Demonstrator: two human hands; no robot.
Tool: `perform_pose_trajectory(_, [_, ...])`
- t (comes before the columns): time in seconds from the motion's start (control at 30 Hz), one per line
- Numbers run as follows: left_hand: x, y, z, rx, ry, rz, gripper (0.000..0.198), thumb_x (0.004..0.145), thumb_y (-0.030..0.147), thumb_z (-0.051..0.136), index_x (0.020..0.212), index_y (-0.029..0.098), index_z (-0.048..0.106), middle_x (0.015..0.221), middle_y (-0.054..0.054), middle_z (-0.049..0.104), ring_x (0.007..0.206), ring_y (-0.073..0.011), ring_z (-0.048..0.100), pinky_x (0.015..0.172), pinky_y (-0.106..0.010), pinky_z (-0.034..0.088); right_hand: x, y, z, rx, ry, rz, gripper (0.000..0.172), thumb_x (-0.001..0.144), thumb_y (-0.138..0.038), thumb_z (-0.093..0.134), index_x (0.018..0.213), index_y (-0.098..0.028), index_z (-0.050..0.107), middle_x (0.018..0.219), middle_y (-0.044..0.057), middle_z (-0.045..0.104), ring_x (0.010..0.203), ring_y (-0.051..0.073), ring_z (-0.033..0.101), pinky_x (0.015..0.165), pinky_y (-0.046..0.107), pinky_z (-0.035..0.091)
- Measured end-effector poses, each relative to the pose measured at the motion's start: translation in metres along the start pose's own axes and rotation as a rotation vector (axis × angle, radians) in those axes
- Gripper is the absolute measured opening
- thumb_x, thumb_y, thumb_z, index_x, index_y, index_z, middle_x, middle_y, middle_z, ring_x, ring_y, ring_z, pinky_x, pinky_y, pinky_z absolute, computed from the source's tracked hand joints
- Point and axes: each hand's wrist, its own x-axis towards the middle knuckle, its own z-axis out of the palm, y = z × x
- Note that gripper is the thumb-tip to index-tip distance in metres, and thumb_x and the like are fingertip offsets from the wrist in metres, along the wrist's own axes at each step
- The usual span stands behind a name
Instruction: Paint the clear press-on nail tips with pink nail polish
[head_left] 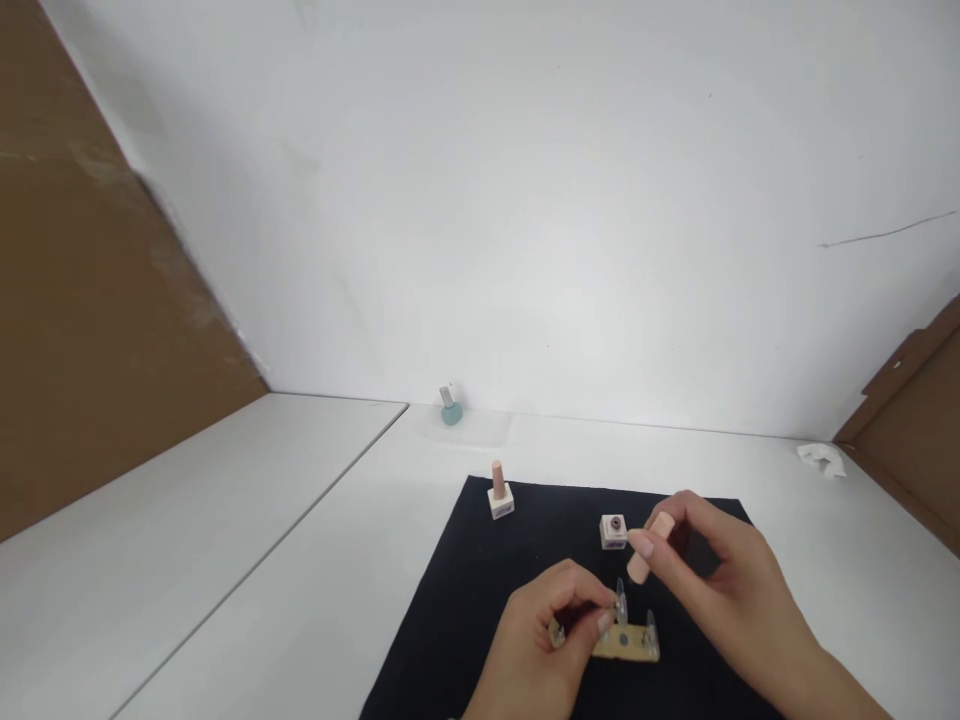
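Because the pale peach cylinder is pinched by the right hand, mostly around its middle, both ends show. It looks light and stiff, likely smooth wood or plastic, so its middle seems the best place to hold it; a smooth surface like that could slip if held by one end. Its long axis tilts, with the upper end toward the far right and the lower end down and left, toward a flat tan strip on a black fabric mat. The right grip is narrow and holds the cylinder above the mat, just apart from the strip. The left hand sits at the near edge of view, its grip narrowed to a pinch at a clear upright tab on the strip; whether it holds the tab or only touches it, I cannot tell. A second clear tab stands toward the strip's right end. Behind them on the mat are a small white cube with a dark ringed hole and a white cube carrying an upright peach peg. Farther off on the white table are a teal bottle with a grey cap and a crumpled white tissue.
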Motion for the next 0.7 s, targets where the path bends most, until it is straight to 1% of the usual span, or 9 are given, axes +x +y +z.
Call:
perform_pose_trajectory(0.07, [0.000, 0.000, 0.000, -0.009, 0.003, -0.007, 0.014, 0.084, 0.015, 0.065, 0.075, 0.022, 0.074, 0.075, 0.000, 0.067, 0.070, -0.0174, 0.060, 0.067, -0.026, 0.045, -0.002, -0.001, 0.001, -0.008, -0.089, 0.000, 0.028, 0.098, -0.042, 0.063, 0.075, -0.025, 0.058, 0.069, -0.002, 0.072, 0.064, 0.016, 0.067, 0.058, 0.023, 0.053])
perform_pose_trajectory(0.13, [-0.001, -0.001, 0.000, -0.022, -0.004, -0.007, 0.014, 0.084, 0.016, 0.065, 0.074, 0.022, 0.073, 0.075, 0.000, 0.066, 0.070, -0.0174, 0.059, 0.067, -0.026, 0.045, -0.003, 0.000, 0.003, -0.050, -0.109, -0.024, 0.027, 0.098, -0.040, 0.063, 0.075, -0.025, 0.057, 0.067, -0.003, 0.070, 0.060, 0.015, 0.064, 0.057, 0.024, 0.051])
perform_pose_trajectory(0.23, [-0.002, -0.002, 0.000, -0.035, -0.020, -0.017, 0.014, 0.083, 0.015, 0.064, 0.076, 0.022, 0.074, 0.077, 0.000, 0.068, 0.072, -0.0179, 0.061, 0.070, -0.027, 0.046, -0.001, 0.004, 0.004, -0.101, 0.009, -0.042, 0.029, 0.099, -0.042, 0.062, 0.076, -0.025, 0.058, 0.069, -0.002, 0.071, 0.060, 0.015, 0.065, 0.058, 0.025, 0.051])
perform_pose_trajectory(0.33, [-0.002, -0.004, 0.001, -0.081, -0.021, -0.071, 0.012, 0.081, 0.014, 0.067, 0.078, 0.021, 0.075, 0.076, 0.000, 0.068, 0.073, -0.0180, 0.061, 0.070, -0.027, 0.047, 0.001, 0.007, 0.001, -0.099, 0.134, 0.005, 0.030, 0.098, -0.046, 0.063, 0.077, -0.025, 0.060, 0.073, -0.001, 0.074, 0.064, 0.017, 0.068, 0.061, 0.025, 0.053])
perform_pose_trajectory(0.47, [0.000, -0.005, 0.002, -0.307, -0.047, -0.149, 0.004, 0.079, 0.018, 0.075, 0.079, 0.020, 0.078, 0.072, 0.000, 0.072, 0.067, -0.0163, 0.064, 0.065, -0.026, 0.051, 0.004, 0.007, -0.006, -0.087, 0.208, 0.009, 0.031, 0.098, -0.048, 0.062, 0.077, -0.026, 0.058, 0.071, -0.001, 0.072, 0.067, 0.017, 0.067, 0.065, 0.025, 0.054])
perform_pose_trajectory(0.5, [0.000, -0.005, 0.002, -0.377, -0.052, -0.164, 0.002, 0.078, 0.021, 0.080, 0.079, 0.020, 0.079, 0.072, -0.001, 0.074, 0.066, -0.0163, 0.065, 0.064, -0.026, 0.052, 0.005, 0.006, -0.007, -0.085, 0.191, 0.004, 0.030, 0.099, -0.047, 0.060, 0.078, -0.026, 0.057, 0.072, -0.001, 0.071, 0.068, 0.017, 0.067, 0.065, 0.025, 0.053])
perform_pose_trajectory(0.53, [0.000, -0.004, 0.002, -0.437, -0.052, -0.176, 0.009, 0.077, 0.026, 0.084, 0.078, 0.019, 0.079, 0.073, -0.002, 0.076, 0.065, -0.0165, 0.067, 0.062, -0.026, 0.054, 0.006, 0.005, -0.009, -0.079, 0.153, 0.000, 0.030, 0.100, -0.045, 0.058, 0.078, -0.026, 0.056, 0.073, -0.001, 0.071, 0.069, 0.017, 0.067, 0.065, 0.025, 0.053])
perform_pose_trajectory(0.63, [0.001, 0.002, 0.001, -0.550, -0.038, -0.202, 0.030, 0.072, 0.045, 0.091, 0.077, 0.017, 0.080, 0.070, -0.004, 0.077, 0.059, -0.0157, 0.067, 0.060, -0.026, 0.056, 0.008, 0.004, -0.012, -0.039, -0.071, 0.012, 0.026, 0.104, -0.040, 0.052, 0.082, -0.025, 0.057, 0.079, -0.001, 0.071, 0.075, 0.016, 0.067, 0.069, 0.025, 0.054])
perform_pose_trajectory(0.7, [0.002, 0.006, -0.001, -0.590, -0.031, -0.215, 0.036, 0.071, 0.050, 0.092, 0.077, 0.017, 0.080, 0.062, -0.002, 0.074, 0.055, -0.0137, 0.064, 0.059, -0.026, 0.057, 0.008, 0.005, -0.012, -0.011, -0.214, 0.027, 0.021, 0.106, -0.037, 0.048, 0.094, -0.026, 0.062, 0.078, -0.002, 0.070, 0.077, 0.017, 0.068, 0.072, 0.026, 0.054])
